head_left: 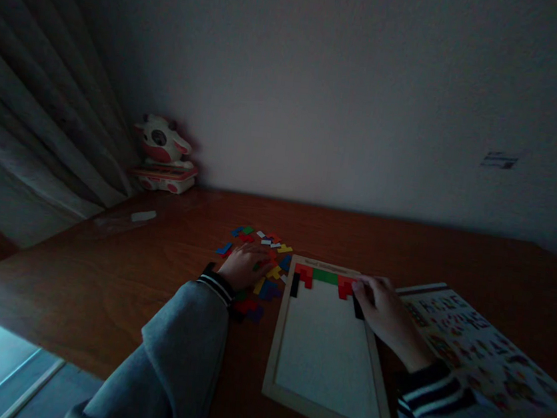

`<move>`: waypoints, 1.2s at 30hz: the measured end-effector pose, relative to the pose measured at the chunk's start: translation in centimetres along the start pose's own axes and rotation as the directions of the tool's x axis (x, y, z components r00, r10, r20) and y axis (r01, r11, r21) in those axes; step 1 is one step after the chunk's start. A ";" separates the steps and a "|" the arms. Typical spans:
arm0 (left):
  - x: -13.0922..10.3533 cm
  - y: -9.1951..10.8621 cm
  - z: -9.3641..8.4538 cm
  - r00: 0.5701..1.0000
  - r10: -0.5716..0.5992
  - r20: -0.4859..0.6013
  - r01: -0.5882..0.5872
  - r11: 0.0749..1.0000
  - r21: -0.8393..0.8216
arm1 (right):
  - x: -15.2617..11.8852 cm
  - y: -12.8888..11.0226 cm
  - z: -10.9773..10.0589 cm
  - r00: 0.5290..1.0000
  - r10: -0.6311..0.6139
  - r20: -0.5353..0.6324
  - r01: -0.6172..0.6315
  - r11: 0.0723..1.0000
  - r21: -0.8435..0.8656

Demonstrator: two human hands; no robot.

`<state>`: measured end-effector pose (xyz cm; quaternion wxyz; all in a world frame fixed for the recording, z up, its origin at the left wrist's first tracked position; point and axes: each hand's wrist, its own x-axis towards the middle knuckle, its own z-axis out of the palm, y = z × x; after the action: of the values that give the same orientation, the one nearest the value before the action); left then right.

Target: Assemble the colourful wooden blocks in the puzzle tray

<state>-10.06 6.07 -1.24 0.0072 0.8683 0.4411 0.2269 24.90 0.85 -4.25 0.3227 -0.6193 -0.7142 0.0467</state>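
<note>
A wooden-framed tray (272,359) lies on the table, with red pieces (306,276), a green piece (325,277) and black pieces (294,285) along its top edge. My right hand (382,311) is at the tray's upper right corner, fingertips on the red piece (345,287) there; its grip is hard to make out. Left of the tray, my left hand (246,267) rests over a scattered pile of coloured pieces (269,290), palm down with the fingers spread. Some pieces are hidden under it.
A printed picture sheet (475,339) lies right of the tray. At the back left of the brown table (173,291) stands a red and white cow-like toy (164,156). A small white scrap (143,216) lies nearby. Curtains hang at the left; a wall is behind.
</note>
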 end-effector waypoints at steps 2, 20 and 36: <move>0.0 0.1 -0.1 1.000 0.006 -0.003 -0.006 1.000 0.016 | 0.0 0.1 0.0 1.000 -0.007 -0.007 0.007 1.000 0.010; 0.1 2.0 -0.5 0.977 0.194 0.091 -0.198 0.980 0.033 | -0.1 -0.4 -0.4 1.000 0.004 0.017 -0.004 1.000 0.016; 0.1 1.5 0.2 0.983 0.169 0.065 -0.169 0.986 -0.010 | -0.1 -0.6 -0.4 1.000 0.004 0.006 -0.005 1.000 0.023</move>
<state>-8.82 5.26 -1.11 0.0043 0.9095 0.3649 0.1990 24.57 0.49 -3.73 0.3273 -0.6171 -0.7133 0.0575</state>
